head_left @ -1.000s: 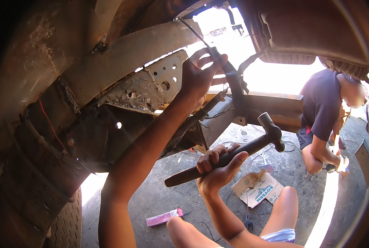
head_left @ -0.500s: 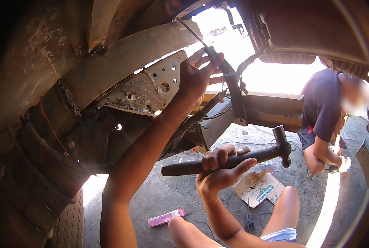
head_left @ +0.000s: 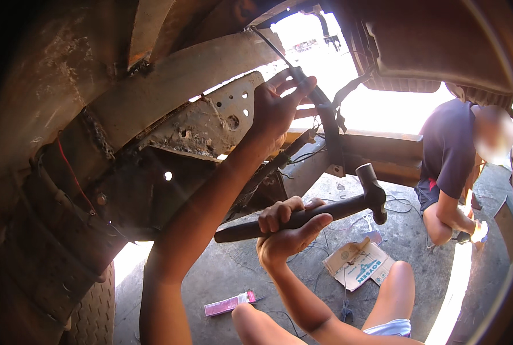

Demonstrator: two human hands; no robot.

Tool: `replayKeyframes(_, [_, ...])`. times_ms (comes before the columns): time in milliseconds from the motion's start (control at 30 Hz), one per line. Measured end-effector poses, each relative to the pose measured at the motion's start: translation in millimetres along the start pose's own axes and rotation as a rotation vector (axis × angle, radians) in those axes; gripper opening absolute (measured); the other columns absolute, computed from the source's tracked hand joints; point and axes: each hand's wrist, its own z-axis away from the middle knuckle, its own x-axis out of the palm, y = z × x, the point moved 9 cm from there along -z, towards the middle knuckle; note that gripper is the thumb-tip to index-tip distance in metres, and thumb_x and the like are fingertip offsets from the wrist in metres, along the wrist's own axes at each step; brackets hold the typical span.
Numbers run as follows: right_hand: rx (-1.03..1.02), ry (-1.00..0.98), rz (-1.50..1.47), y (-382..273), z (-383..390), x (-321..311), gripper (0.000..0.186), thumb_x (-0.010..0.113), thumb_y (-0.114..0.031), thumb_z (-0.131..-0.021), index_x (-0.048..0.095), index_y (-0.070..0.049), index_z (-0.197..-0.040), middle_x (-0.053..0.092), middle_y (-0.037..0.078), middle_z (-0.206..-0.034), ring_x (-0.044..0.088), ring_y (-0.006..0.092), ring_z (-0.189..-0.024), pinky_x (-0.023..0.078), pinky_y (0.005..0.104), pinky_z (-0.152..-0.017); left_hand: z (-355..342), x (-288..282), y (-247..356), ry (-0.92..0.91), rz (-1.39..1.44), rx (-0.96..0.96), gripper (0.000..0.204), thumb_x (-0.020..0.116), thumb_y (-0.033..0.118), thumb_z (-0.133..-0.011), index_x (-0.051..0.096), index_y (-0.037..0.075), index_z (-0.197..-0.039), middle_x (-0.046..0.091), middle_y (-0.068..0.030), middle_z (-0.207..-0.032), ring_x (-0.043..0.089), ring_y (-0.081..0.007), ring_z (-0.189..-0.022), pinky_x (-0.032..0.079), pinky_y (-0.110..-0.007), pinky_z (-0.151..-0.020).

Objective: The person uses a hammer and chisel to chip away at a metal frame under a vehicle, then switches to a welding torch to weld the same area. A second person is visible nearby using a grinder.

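Observation:
My left hand (head_left: 274,106) is raised into the rusty metal frame (head_left: 130,86), fingers around the dark grip of a long thin tool (head_left: 300,79), possibly a screwdriver or chisel. Its shaft runs up and left to a joint near the top edge of a steel plate. Lower down, my right hand (head_left: 284,233) grips the handle of a dark ball-peen hammer (head_left: 343,206), whose head is out to the right, beneath the left hand's tool and apart from it. Cables and a perforated bracket (head_left: 222,115) lie beside my left hand.
A co-worker (head_left: 446,144) crouches at the right, hands low. On the concrete floor (head_left: 228,270) lie flattened cardboard (head_left: 348,253), a pink-and-white pack (head_left: 228,305) and loose cables. A red wire (head_left: 67,161) hangs at the left. A dark padded panel (head_left: 429,40) overhangs at upper right.
My right hand and the hammer have moved left, the hammer head dipping and then rising slightly again. My left hand stays at the long tool with only a small shift.

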Motion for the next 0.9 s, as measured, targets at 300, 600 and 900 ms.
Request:
replayKeyframes(300, [0.002,-0.082,0.180,-2,-9,16,0.046,0.035,-0.057,-0.101,0.032,-0.013,-0.089,0.040,0.002,-0.057,0.033,0.0085,-0.038,0.026,0.0239,-0.034,0,-3,0,0.025,0.023,-0.002,0.040,0.075,0.011,-0.084,0.057,-0.006,-0.116,0.065,-0.0156,-0.104,0.071,-0.0239,-0.084,0.065,-0.039,-0.069])
replayKeyframes(600, [0.228,-0.107,0.269,-12,-20,12,0.044,0.036,-0.061,-0.099,0.039,-0.017,-0.095,0.034,-0.002,-0.059,0.026,0.0054,-0.039,0.020,0.0221,-0.034,2,-1,0,0.018,0.010,-0.006,0.037,0.075,0.012,-0.084,0.059,-0.006,-0.113,0.066,-0.0161,-0.104,0.070,-0.0229,-0.084,0.065,-0.039,-0.069])
replayKeyframes(900, [0.162,-0.020,0.153,-31,-21,-1,0.043,0.038,-0.060,-0.099,0.035,-0.018,-0.090,0.036,0.000,-0.060,0.026,0.0063,-0.038,0.021,0.0224,-0.034,8,6,2,0.007,-0.029,-0.005,0.038,0.077,0.015,-0.083,0.060,-0.006,-0.110,0.065,-0.0167,-0.105,0.069,-0.0214,-0.083,0.065,-0.039,-0.071])
